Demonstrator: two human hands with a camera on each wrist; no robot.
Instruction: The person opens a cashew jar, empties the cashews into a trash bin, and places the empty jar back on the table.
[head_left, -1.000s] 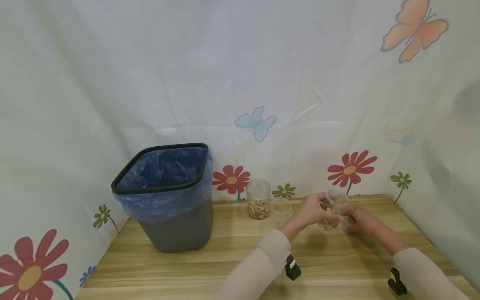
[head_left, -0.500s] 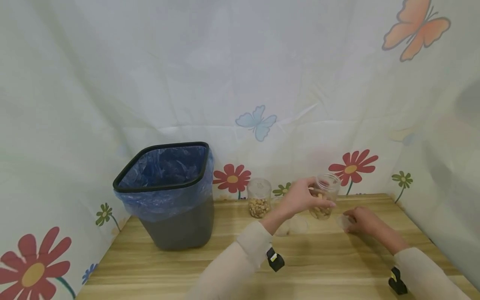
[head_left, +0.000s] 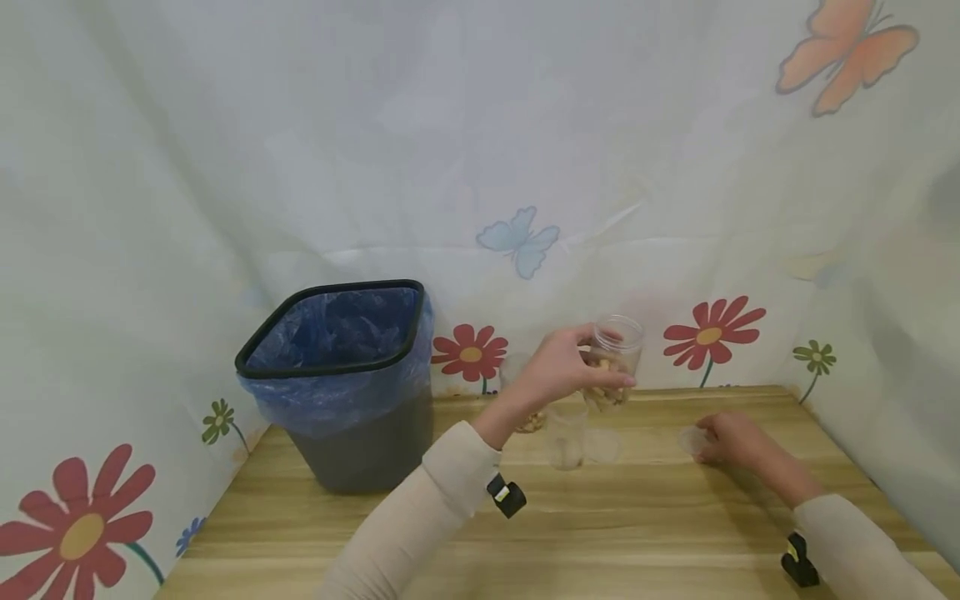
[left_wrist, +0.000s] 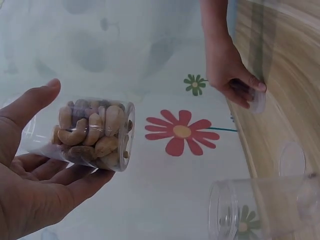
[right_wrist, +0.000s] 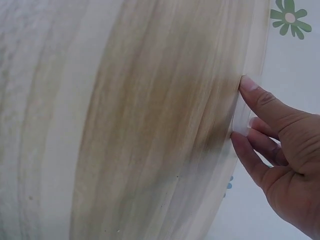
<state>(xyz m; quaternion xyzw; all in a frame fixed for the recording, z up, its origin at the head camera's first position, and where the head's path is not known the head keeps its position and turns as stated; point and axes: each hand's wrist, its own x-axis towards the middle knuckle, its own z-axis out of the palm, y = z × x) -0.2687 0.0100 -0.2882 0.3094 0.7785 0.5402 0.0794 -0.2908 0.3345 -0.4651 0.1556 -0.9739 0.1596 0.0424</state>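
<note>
My left hand (head_left: 562, 367) grips a clear jar of nuts (head_left: 613, 375), lidless and raised above the table. Cashews and darker nuts fill its lower part (left_wrist: 92, 130) in the left wrist view. Low over the table at the right, my right hand (head_left: 738, 442) pinches a clear round lid (head_left: 692, 440) by its edge; thumb and fingers (right_wrist: 250, 155) show on it in the right wrist view. Below the raised jar stands an empty clear jar (head_left: 566, 440), with another clear lid (head_left: 603, 446) lying beside it. A second jar of nuts (head_left: 531, 422) is mostly hidden behind my left wrist.
A grey bin (head_left: 360, 454) with a blue liner and black rim stands on the left of the wooden table (head_left: 637, 533). A printed cloth (head_left: 600, 125) with flowers and butterflies hangs behind and at the sides.
My left hand has lifted the jar of nuts off the table and carried it left, away from the right hand. The right hand stays nearly in place with the lid.
</note>
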